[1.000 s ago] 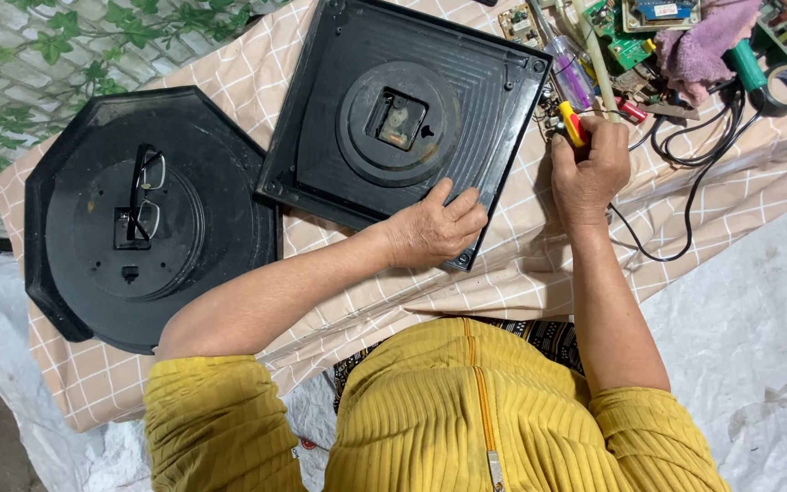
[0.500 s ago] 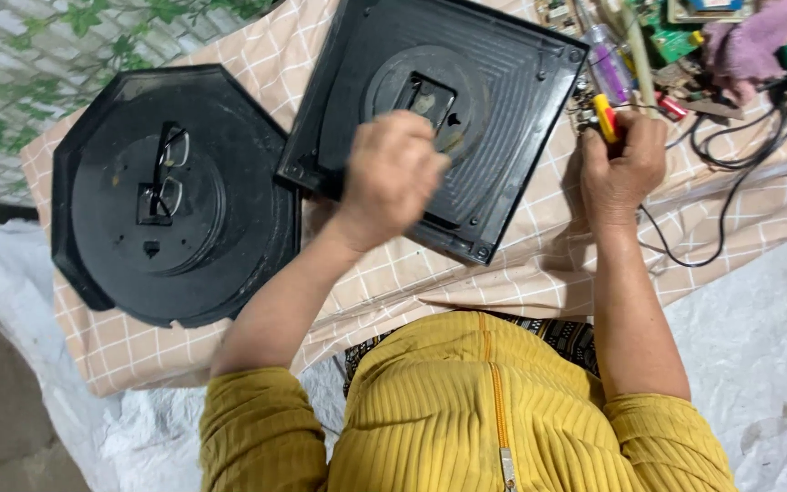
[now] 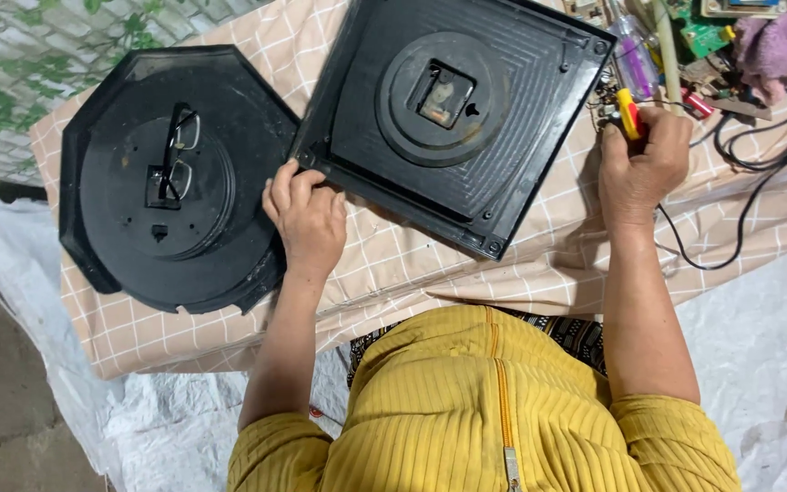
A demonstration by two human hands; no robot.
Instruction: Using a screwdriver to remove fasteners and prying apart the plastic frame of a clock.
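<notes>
One head camera looks straight down, close, over the checkered table (image 3: 521,273).
</notes>
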